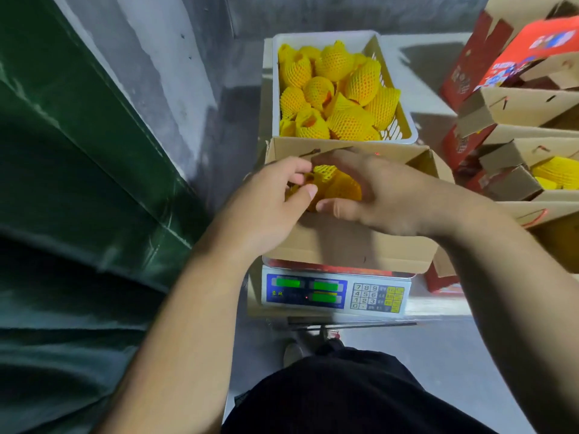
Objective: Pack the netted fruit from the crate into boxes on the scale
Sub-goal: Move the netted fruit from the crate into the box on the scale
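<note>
Grey concrete floor; scale (pixel 335 292) bears box (pixel 347 245); both hands' fingers (pixel 300 194) curled, gripping netted fruit (pixel 340 186).

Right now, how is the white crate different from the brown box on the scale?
The white crate is plastic and sits behind the scale; the brown box is cardboard and sits on it. The crate is heaped with netted fruit; the box shows only what both hands hold. Both are open on top.

One crate (pixel 343 39), one scale (pixel 335 292), two hands — netted fruit (pixel 363 78) too heaped to count.
</note>
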`<state>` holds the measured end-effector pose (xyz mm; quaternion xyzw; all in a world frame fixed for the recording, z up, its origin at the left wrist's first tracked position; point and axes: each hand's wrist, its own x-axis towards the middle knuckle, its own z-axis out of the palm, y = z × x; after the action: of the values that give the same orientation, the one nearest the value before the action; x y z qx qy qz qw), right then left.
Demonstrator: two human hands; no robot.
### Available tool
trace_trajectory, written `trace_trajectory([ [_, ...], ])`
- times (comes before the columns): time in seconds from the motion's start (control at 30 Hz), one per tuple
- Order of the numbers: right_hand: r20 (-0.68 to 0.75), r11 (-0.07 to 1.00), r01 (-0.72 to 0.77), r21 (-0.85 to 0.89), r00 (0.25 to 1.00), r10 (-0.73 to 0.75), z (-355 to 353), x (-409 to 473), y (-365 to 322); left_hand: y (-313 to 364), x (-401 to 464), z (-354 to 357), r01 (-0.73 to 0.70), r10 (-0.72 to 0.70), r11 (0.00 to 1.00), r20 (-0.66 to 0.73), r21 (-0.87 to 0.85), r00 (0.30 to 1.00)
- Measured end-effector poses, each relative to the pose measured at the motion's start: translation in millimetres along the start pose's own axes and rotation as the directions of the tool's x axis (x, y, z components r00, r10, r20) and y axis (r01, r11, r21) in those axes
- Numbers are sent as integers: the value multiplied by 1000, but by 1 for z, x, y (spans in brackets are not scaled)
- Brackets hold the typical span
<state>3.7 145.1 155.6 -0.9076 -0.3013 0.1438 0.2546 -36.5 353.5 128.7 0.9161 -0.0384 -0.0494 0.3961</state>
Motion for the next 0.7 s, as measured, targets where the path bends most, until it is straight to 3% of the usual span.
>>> trace_trajectory([
  [0.3, -68, 1000, -3, -1, 998, 3, 15, -8, -30, -7, -26, -8, -51, 55, 994, -34, 93, 998],
  [0.7, -70, 1000, 1, 13, 998, 0, 20, -9, -29, -12, -30, -11, -58, 62, 995, -45, 79, 997],
])
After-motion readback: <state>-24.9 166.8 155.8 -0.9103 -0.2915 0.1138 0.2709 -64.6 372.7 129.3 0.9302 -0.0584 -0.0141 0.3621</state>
